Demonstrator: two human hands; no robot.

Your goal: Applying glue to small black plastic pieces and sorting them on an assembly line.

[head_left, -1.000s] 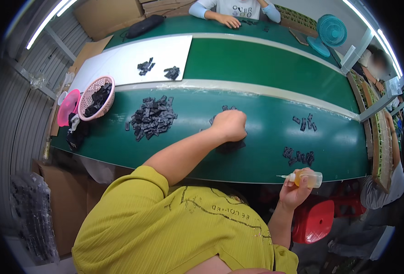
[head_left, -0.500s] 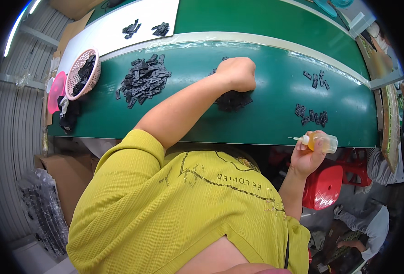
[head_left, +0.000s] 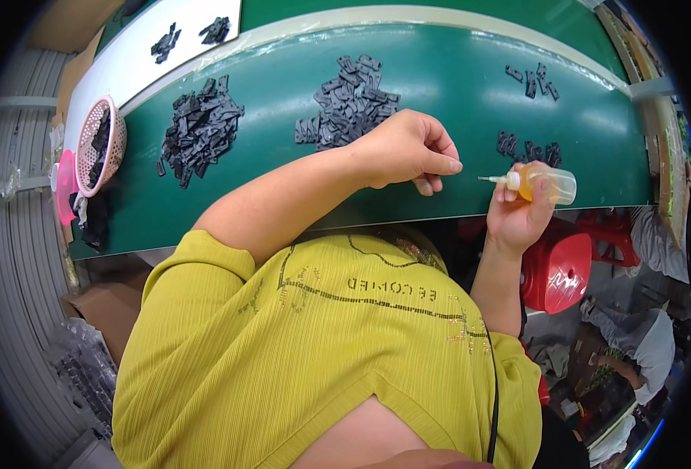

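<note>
The left hand (head_left: 408, 152) is hovering, fingers curled, near a heap of flat, oblong black pieces (head_left: 352, 103); whether it is pinching anything, I cannot tell. Above the glossy green worktop's (head_left: 455, 86) edge, the right hand (head_left: 521, 219) is grasping a translucent, needle-tipped bottle (head_left: 562, 187) of amber liquid (head_left: 526, 186).

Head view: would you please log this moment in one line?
left hand: near nozzle; right hand: holding bottle; black pieces: piled on table

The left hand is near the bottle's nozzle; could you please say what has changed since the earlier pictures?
The left hand moved off the middle pile, rightward and back, nearer the nozzle; whether it holds a piece is unclear. The right hand still holds the bottle.
</note>
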